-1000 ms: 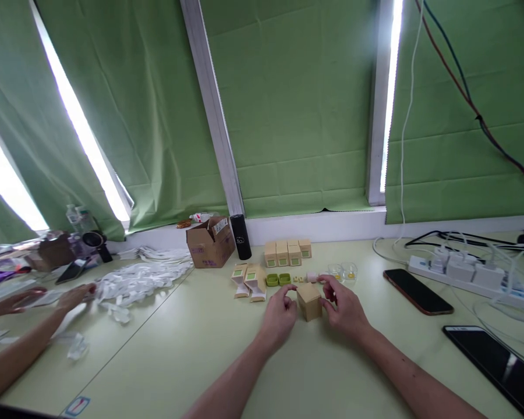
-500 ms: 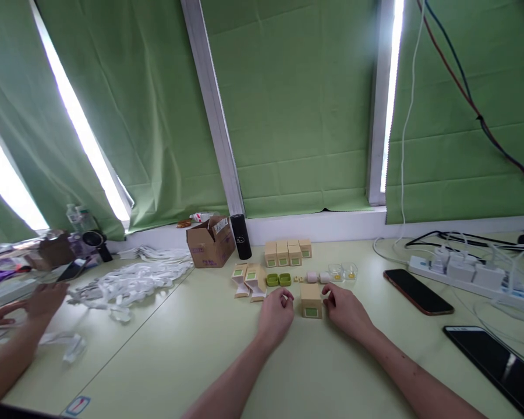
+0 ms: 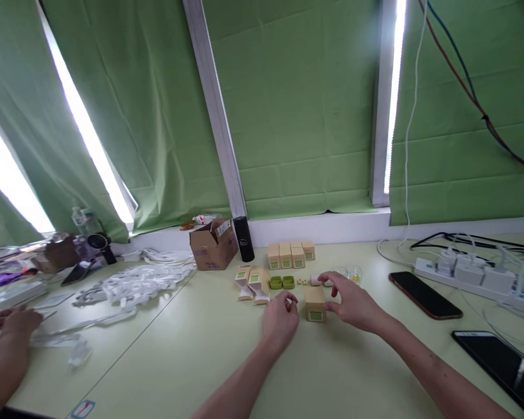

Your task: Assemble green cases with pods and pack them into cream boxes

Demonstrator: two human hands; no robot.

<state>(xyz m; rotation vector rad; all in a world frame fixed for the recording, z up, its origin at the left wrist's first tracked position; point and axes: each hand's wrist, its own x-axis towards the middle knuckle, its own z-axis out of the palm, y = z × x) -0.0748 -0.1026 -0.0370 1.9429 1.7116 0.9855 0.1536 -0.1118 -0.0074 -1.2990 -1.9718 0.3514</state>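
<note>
a person's two bare hands work at a pale yellow-green table (image 3: 179, 349), seen from the wearer's head. between the hands stands a small tan cardboard box (image 3: 315, 304), upright, with a green square label framed in white on the side facing the wearer. the right hand (image 3: 353, 301) is at the box's right edge, its thumb and index finger spread well apart, the thumb low beside the box and the index finger reaching over toward its far side; whether the thumb touches the cardboard cannot be told. the left hand (image 3: 281, 323) rests just left of the box and apart from it, fingers loosely curled toward the thumb; whether anything is tucked inside cannot be told. beyond the left hand are two tan cartons with unfolded flaps and green labels (image 3: 258, 282), and beside them two olive-green square cups (image 3: 289, 282). to the right of these sit tiny pale yellow pieces (image 3: 303, 281), a pale pinkish-white rounded piece (image 3: 315, 280) and see-through containers (image 3: 354, 273), partly behind the right hand. farther back, a group of matching tan labelled boxes (image 3: 285, 256) stands close together. at the right lie two dark-screened phones (image 3: 425, 295) and a white power strip (image 3: 469, 276). at the far left, another person's hand (image 3: 21, 321) is near a tangled heap of white strips (image 3: 142, 279).
</note>
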